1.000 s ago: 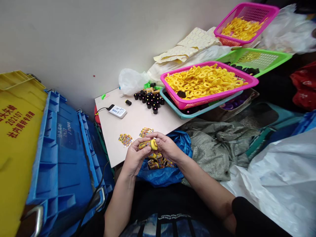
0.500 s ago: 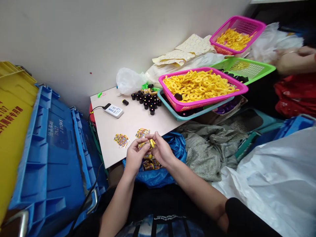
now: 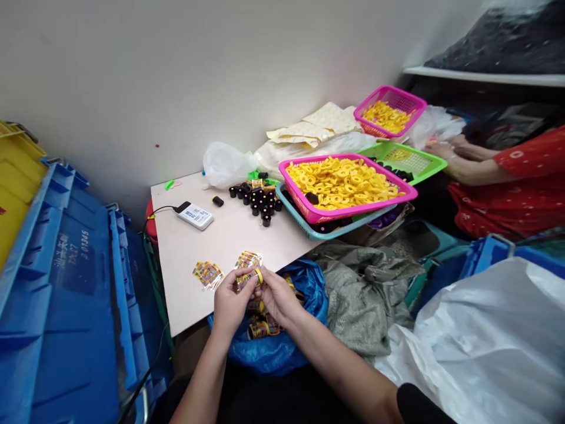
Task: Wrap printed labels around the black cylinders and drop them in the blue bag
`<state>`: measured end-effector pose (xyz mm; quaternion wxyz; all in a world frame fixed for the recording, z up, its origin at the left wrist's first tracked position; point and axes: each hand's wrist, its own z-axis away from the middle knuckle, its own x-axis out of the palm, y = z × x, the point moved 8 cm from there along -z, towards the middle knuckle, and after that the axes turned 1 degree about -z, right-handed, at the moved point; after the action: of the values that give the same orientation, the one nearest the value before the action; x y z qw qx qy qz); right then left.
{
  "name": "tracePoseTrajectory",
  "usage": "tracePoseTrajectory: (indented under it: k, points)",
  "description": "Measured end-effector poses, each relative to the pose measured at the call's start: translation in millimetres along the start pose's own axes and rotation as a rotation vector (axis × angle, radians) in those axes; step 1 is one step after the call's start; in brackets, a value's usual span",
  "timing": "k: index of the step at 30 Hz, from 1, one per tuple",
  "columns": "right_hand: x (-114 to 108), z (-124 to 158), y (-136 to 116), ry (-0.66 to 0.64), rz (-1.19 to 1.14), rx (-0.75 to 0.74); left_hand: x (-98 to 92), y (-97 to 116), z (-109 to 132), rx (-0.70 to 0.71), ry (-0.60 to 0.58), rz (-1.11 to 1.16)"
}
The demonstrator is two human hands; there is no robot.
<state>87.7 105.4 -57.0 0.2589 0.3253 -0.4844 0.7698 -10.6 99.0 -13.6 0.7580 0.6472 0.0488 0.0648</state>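
Note:
A small cylinder (image 3: 247, 280) with a printed label and a yellow rim is held over the table's front edge. My left hand (image 3: 230, 300) is closed around its labelled body, thumb on the near side. My right hand (image 3: 279, 299) pinches the yellow-rimmed end with thumb and fingertips. Below the hands, a blue plastic bag (image 3: 282, 356) holds several similar labelled cylinders (image 3: 263, 327), partly hidden by my wrists. Two spreads of printed labels lie close by on the table: the left labels (image 3: 207, 275) and the right labels (image 3: 248, 259) just behind my fingers.
Black caps (image 3: 262, 203) cluster on the table (image 3: 185, 294), near a white device (image 3: 194, 215) with a cable. A pink basket (image 3: 309, 215) of yellow rings sits on a teal tray (image 3: 320, 235). Blue crates (image 3: 79, 306) stand left. A co-worker's arms (image 3: 472, 165) reach in at right.
My right fingers have closed in on the cylinder's yellow-rimmed end; they were more spread before. The view has shifted, showing more of the co-worker in red and the shelf.

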Motion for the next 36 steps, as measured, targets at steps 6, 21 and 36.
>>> tracePoseTrajectory:
  k: [6,21,36]
  points:
    - [-5.7,-27.1,14.3,-0.037,-0.131,0.18,-13.2,-10.0,-12.8,-0.108,0.044,0.317]
    - [-20.2,-162.7,-120.0,-0.022,1.362,-0.773,-19.2,-48.5,-22.0,-0.394,-0.053,0.804]
    - [15.2,-12.4,-89.2,-0.113,0.962,-0.509,4.5,-16.9,-4.0,-0.281,-0.214,0.753]
